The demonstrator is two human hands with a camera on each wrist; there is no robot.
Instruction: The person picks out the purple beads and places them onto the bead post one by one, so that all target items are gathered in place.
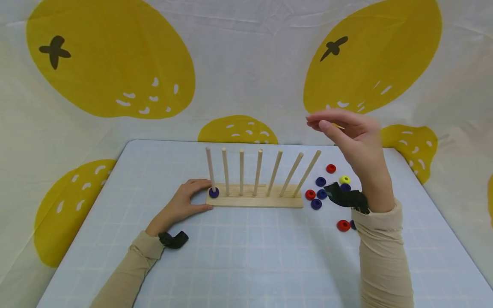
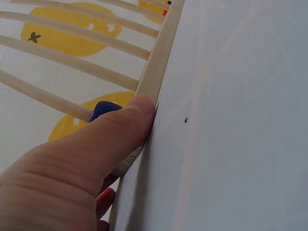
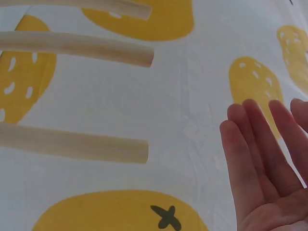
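My left hand (image 1: 184, 202) grips the left end of a wooden peg rack (image 1: 254, 202), thumb along the front edge and fingers at the back. In the left wrist view the thumb (image 2: 110, 130) presses on the base. A dark blue ring bead (image 1: 214, 193) sits at the bottom of the leftmost peg. My right hand (image 1: 354, 132) is raised above the table, right of the pegs, fingers fairly straight. In the right wrist view, those fingers (image 3: 245, 163) hold nothing visible, and several peg tips (image 3: 139, 151) stand apart from them.
Loose beads lie right of the rack: red (image 1: 331, 168), yellow (image 1: 344, 180) and blue (image 1: 316, 204). Nearer the front, another red bead (image 1: 343, 225) lies beside a partly hidden dark one. A checked cloth covers the table (image 1: 231, 256); a lemon-patterned curtain (image 1: 246, 64) hangs behind.
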